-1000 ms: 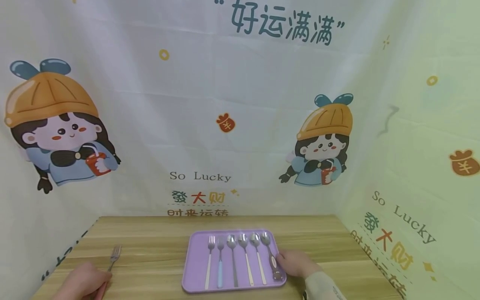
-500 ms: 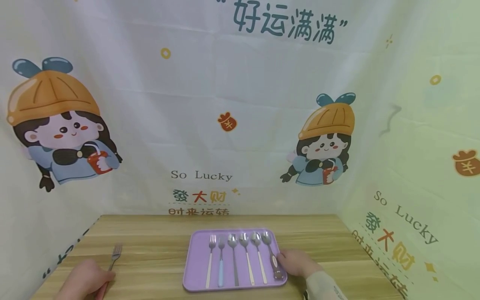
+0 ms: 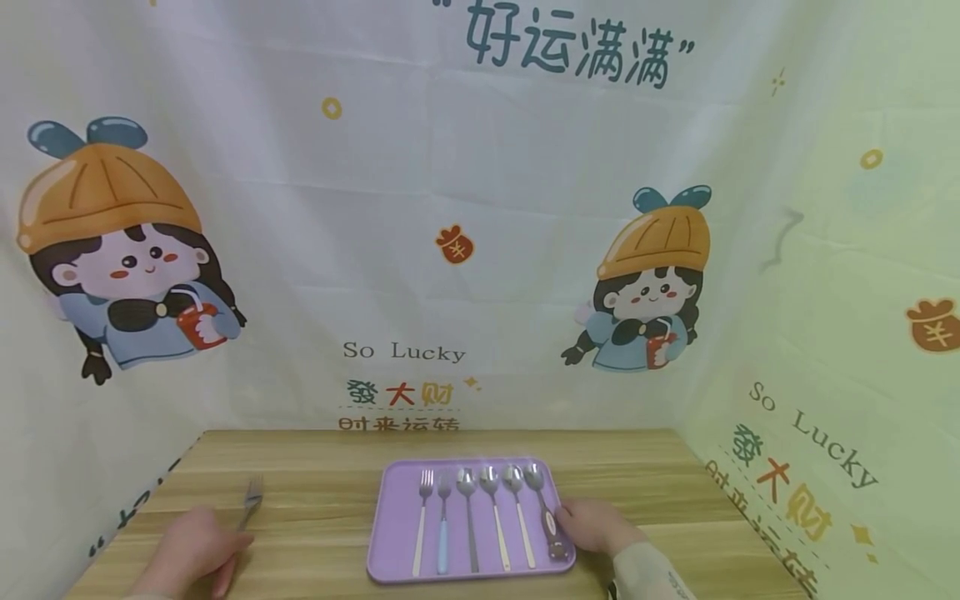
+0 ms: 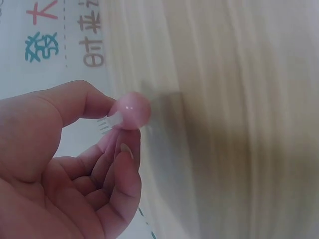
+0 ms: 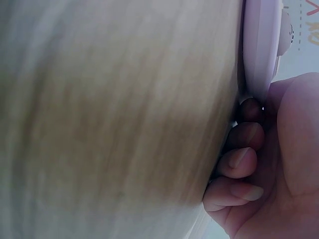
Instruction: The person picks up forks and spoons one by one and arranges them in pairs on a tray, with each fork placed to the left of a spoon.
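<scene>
A fork point(image 3: 252, 498) with a pink handle point(image 4: 134, 110) is pinched between the thumb and fingers of my left hand point(image 3: 193, 546), over the left side of the table; its tines point forward. My right hand point(image 3: 597, 525) grips the right rim of a purple tray point(image 3: 393, 521), its fingertips low at the tabletop in the right wrist view. On the tray, a fork with a pale handle point(image 3: 420, 537) lies left of a fork with a light blue handle point(image 3: 442, 546). Several spoons follow in a row, the rightmost a spoon with a brown bear handle point(image 3: 551, 533).
The wooden table point(image 3: 315, 500) extends on both sides of the tray. A pale printed cloth point(image 3: 525, 333) with cartoon figures hangs behind the table and along its sides.
My left hand has moved to the right and slightly forward, carrying the fork towards the tray. The right hand stays at the tray's rim, and the tray's cutlery keeps its arrangement.
</scene>
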Demonstrator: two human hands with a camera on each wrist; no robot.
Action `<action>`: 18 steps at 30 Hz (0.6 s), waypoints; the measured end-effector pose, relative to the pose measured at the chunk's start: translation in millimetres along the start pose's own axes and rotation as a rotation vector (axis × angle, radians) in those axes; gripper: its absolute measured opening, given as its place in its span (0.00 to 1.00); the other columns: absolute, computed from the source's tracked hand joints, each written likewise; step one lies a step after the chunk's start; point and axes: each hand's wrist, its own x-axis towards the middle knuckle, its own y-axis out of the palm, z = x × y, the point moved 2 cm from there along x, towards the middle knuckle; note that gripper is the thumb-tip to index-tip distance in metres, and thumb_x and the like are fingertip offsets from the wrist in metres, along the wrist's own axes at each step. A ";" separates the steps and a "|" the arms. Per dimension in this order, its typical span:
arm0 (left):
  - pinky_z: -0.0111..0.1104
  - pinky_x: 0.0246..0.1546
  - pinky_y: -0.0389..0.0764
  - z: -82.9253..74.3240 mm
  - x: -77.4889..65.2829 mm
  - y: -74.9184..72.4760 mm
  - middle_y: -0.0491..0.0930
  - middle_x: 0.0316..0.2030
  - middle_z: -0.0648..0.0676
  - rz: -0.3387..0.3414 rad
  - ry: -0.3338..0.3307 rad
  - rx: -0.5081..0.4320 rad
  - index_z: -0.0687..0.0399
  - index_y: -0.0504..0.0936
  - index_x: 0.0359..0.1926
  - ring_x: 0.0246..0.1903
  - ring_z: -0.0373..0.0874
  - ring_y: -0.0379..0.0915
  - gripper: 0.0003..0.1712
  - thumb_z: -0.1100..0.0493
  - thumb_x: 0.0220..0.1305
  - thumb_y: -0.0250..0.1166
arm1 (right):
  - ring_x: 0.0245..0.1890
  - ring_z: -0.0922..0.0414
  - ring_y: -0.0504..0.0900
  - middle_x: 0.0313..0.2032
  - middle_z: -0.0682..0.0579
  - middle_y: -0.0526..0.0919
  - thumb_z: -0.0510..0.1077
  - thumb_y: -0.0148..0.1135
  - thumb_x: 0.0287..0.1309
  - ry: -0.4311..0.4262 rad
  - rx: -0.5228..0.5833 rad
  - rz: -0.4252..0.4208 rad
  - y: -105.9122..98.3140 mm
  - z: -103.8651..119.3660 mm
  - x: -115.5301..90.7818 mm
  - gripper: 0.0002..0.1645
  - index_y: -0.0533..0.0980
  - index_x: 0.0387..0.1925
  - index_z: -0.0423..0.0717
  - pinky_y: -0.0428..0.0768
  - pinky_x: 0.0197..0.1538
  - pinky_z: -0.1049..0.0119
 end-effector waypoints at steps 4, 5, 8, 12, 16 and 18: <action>0.38 0.40 0.78 -18.7 1.6 4.2 0.77 0.07 0.47 -0.029 0.044 0.012 0.51 0.81 0.06 0.13 0.40 0.74 0.34 0.51 0.74 0.63 | 0.47 0.45 0.88 0.45 0.45 0.91 0.62 0.40 0.83 0.011 -0.013 0.018 -4.4 5.2 -3.4 0.34 0.85 0.56 0.46 0.83 0.63 0.37; 0.40 0.42 0.79 -22.8 1.9 5.7 0.77 0.07 0.47 -0.031 0.053 0.014 0.51 0.81 0.07 0.13 0.40 0.74 0.34 0.51 0.74 0.64 | 0.46 0.46 0.88 0.43 0.45 0.90 0.63 0.39 0.84 0.006 -0.014 0.018 -4.3 5.3 -3.3 0.34 0.85 0.56 0.46 0.84 0.62 0.37; 0.41 0.44 0.80 -36.6 3.6 10.8 0.77 0.07 0.47 -0.031 0.061 -0.011 0.51 0.80 0.07 0.13 0.41 0.75 0.33 0.52 0.73 0.65 | 0.41 0.50 0.86 0.39 0.49 0.89 0.61 0.40 0.83 0.012 -0.010 0.022 -2.1 1.9 -0.6 0.31 0.86 0.51 0.49 0.84 0.60 0.39; 0.37 0.40 0.79 -56.1 4.9 18.6 0.77 0.07 0.48 -0.041 0.073 -0.045 0.51 0.79 0.06 0.11 0.41 0.73 0.32 0.53 0.71 0.66 | 0.37 0.55 0.83 0.33 0.55 0.85 0.60 0.42 0.83 0.002 0.016 0.008 2.0 -3.9 2.3 0.27 0.85 0.42 0.55 0.85 0.57 0.41; 0.34 0.36 0.76 -75.8 5.8 28.4 0.77 0.06 0.49 -0.057 0.080 -0.075 0.52 0.79 0.06 0.11 0.41 0.71 0.31 0.55 0.69 0.66 | 0.34 0.56 0.81 0.30 0.56 0.82 0.60 0.41 0.83 -0.014 0.023 0.003 1.8 -4.1 1.3 0.26 0.82 0.36 0.57 0.85 0.52 0.43; 0.33 0.33 0.75 -86.1 6.0 33.3 0.76 0.07 0.49 -0.055 0.077 -0.091 0.53 0.79 0.06 0.10 0.41 0.69 0.30 0.55 0.69 0.67 | 0.35 0.55 0.82 0.31 0.55 0.84 0.61 0.41 0.83 -0.016 0.016 0.002 0.5 -2.2 -0.1 0.28 0.83 0.38 0.56 0.85 0.53 0.43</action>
